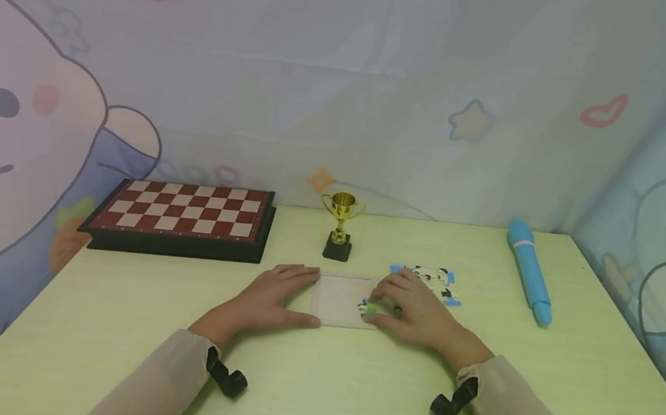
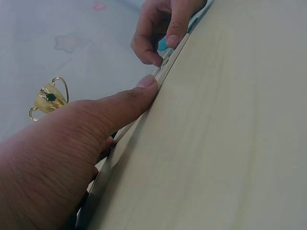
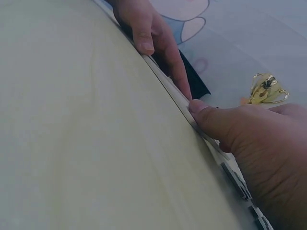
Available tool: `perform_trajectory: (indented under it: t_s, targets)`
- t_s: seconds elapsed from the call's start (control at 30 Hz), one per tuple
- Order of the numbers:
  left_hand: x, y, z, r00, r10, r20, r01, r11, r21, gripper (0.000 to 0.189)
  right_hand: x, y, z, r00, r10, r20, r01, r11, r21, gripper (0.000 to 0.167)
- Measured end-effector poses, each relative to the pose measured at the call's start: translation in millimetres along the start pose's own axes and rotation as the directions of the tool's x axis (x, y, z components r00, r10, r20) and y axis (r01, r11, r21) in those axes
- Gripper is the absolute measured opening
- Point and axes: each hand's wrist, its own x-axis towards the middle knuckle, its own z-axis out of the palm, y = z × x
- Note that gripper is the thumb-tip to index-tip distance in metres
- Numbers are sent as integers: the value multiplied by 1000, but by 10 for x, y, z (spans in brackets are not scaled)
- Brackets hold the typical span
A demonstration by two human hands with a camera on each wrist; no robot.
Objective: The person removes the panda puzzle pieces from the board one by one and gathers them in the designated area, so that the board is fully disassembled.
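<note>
A thin white puzzle tray lies flat on the table between the two hands. My left hand rests at the tray's left side, fingers fairly straight, with the thumb by the near corner and the fingertips by the far one. At the tray's right end, my right hand has its thumb and forefinger curled about a small green, white and dark puzzle piece. That hand partly covers the piece. Just behind it, several panda-patterned puzzle pieces with blue edges lie on the table.
A gold trophy cup on a black base stands behind the tray. To the back left lies a red-and-white chessboard box. A blue tube-shaped object lies at the right. A printed cloth hangs behind the table.
</note>
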Motion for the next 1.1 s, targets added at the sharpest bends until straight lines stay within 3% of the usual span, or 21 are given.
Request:
perform_trajectory:
  t_s: [0.27,0.53,0.73,1.1]
  targets:
    - [-7,9,-10,1000,-3,2,3,1000,-6,92,2,-61,-43,987,141,71,-145,989,41,23]
    - [-5,-1,5,1000,-6,-3,6,1000,6,91,12,-66,-48,983,164,81,-168,985,47,24]
    - [2,-8,12,1000,-13,9,13,1000,5,93,19,-117,-61,967,227,119,-239,966,94,27]
    - [-2,-20,10,1000,-17,14,17,1000,7,93,-35,-90,-22,964,259,54,-264,934,239,17]
